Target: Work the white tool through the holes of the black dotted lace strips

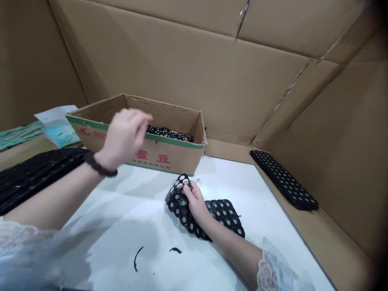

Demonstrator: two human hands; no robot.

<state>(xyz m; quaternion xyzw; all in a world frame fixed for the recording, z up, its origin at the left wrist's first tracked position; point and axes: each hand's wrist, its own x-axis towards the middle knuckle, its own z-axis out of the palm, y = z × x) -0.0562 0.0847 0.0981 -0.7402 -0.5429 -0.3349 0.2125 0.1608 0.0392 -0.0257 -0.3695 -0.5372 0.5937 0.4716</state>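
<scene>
My right hand (pixel 198 204) grips a floppy black sheet with rows of round pale spots (pixel 226 214), thumb on top. Its left end is bent up off the white tabletop, while the right part lies behind my wrist. My left hand (pixel 125 133), with a dark band at the wrist, is raised in front of the near wall of an open cardboard box (pixel 169 155). Its fingers are curled together, slightly blurred; anything between them is too small or hidden to see. Inside the box lie black perforated scraps (pixel 169 132).
Two thin black scraps (pixel 138 258) lie on the white tabletop (pixel 121 226). At the left is a pile of black sheets (pixel 39 169), with a tissue pack (pixel 62 135) and green strands (pixel 21 135) behind. A spotted black stack (pixel 283 180) rests at right. Cardboard walls (pixel 182 52) surround everything.
</scene>
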